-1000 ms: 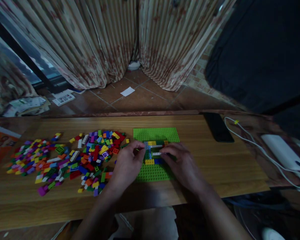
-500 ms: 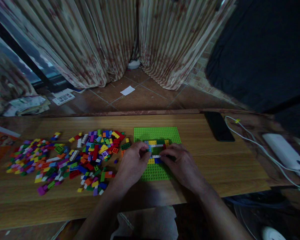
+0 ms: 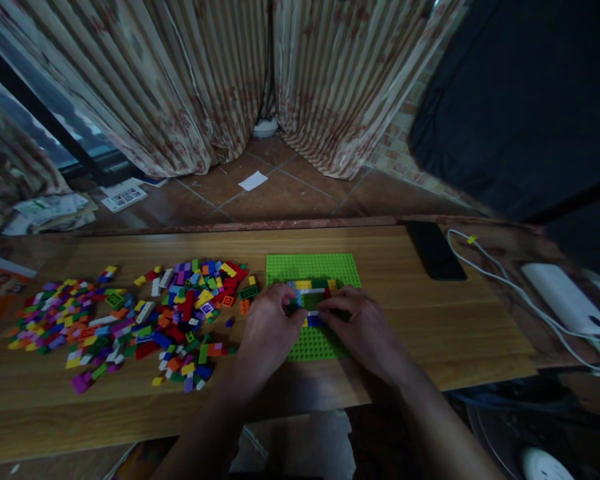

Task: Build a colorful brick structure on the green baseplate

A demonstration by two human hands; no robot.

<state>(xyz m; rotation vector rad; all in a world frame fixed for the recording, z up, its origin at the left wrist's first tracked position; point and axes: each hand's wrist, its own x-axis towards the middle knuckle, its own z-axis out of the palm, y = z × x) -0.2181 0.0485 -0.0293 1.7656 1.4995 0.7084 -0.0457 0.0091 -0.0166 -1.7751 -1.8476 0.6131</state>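
Note:
A green studded baseplate [image 3: 310,265] lies on the wooden table, and a low rectangular frame of toy bricks [image 3: 305,285] stands on it, in yellow, blue, white, red and green. My left hand [image 3: 270,330] is closed at the left side of this frame, thumb and fingers curled against the bricks. On the near side runs a white brick [image 3: 313,313]. Its left end is by my left thumb. My right hand [image 3: 357,323] pinches at its right end, with the fingertips low over the plate. Dark blue bricks [image 3: 314,321] show just in front. My fingers hide parts of both side walls.
Loose mixed bricks [image 3: 175,313] spread over the table's left half, with a dark green brick [image 3: 249,292] close to the baseplate. A black phone [image 3: 436,251] lies at the back right. Beyond it are a white cable [image 3: 505,273] and a white power bank [image 3: 567,297].
My left thumb has shifted slightly right and towards me, covering more of the frame's near left corner. My right hand stays almost in place. The whole view has moved a little.

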